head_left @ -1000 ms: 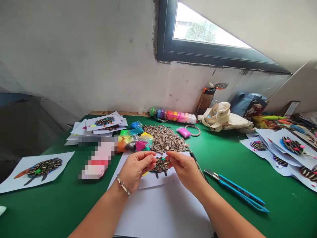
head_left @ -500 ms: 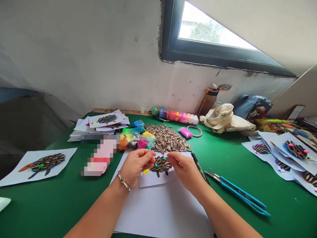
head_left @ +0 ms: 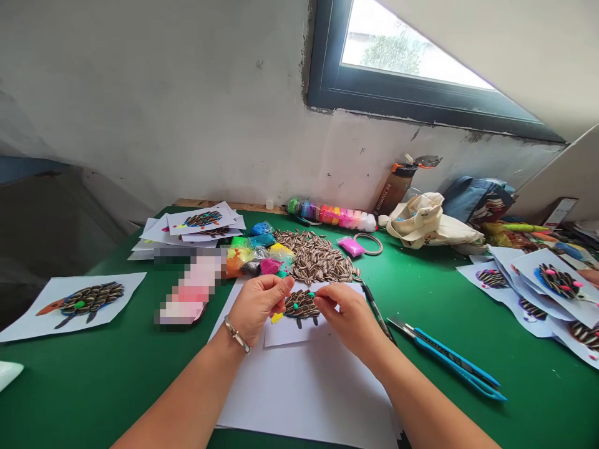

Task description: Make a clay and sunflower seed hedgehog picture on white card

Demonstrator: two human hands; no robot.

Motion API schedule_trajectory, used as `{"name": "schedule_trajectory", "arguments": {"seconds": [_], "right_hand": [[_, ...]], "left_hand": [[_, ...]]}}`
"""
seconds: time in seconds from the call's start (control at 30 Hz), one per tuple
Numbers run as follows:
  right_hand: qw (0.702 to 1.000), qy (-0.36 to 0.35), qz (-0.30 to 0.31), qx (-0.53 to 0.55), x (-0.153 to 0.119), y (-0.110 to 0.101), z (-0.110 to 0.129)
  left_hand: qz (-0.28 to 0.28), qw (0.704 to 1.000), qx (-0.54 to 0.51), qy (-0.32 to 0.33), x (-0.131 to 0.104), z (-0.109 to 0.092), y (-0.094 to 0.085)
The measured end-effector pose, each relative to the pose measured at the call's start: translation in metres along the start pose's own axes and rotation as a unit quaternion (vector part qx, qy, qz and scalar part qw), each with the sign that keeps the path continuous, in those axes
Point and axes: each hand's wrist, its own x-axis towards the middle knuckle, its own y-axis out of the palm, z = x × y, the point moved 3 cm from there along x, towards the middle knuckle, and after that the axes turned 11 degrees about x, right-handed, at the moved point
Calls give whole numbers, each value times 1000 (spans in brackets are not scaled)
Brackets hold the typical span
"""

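A small white card (head_left: 287, 337) lies on a stack of white paper (head_left: 299, 393). On it is an animal figure covered in striped sunflower seeds (head_left: 302, 307), with a yellow tip at left, two dark legs and small teal clay dots. My left hand (head_left: 262, 305) hovers beside the figure's left end, thumb and fingers pinched; anything between them is hidden. At the figure's right side, my right hand (head_left: 344, 308) is closed too, its fingertips close to the upper teal dot (head_left: 311, 295). Whether they touch or hold anything cannot be made out.
Behind the card lies a heap of sunflower seeds (head_left: 322, 259) with bagged coloured clay (head_left: 255, 259) beside it. A pen (head_left: 377, 308) and blue utility knife (head_left: 453, 362) lie right. Finished cards (head_left: 77, 305) flank both sides; a bottle (head_left: 395, 187) and cloth bag (head_left: 418, 221) stand behind.
My right fingertips have come in slightly to the left, toward the upper teal dot. My left hand stays pinched in nearly the same place. The view has shifted slightly.
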Motion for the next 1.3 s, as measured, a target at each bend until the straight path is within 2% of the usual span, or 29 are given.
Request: {"name": "schedule_trajectory", "arguments": {"seconds": [0.17, 0.37, 0.57, 0.8, 0.93, 1.17, 1.3], "right_hand": [[999, 7, 11, -50, 1, -1, -2], [998, -8, -7, -63, 2, 1, -5], [999, 1, -30, -45, 1, 1, -9], [998, -48, -39, -9, -1, 11, -12], [997, -49, -28, -45, -1, 13, -9], [992, -109, -10, -66, 2, 15, -4], [990, -102, 9, -93, 1, 21, -7]], "left_hand": [[-13, 1000, 6, 8, 2, 2, -1], [-30, 999, 13, 3, 3, 3, -1], [-28, 1000, 10, 0, 6, 8, -1], [-22, 1000, -4, -12, 7, 9, -2], [-28, 999, -10, -13, 7, 7, -3], [-37, 999, -16, -7, 8, 6, -4], [-36, 999, -21, -2, 8, 7, -4]]}}
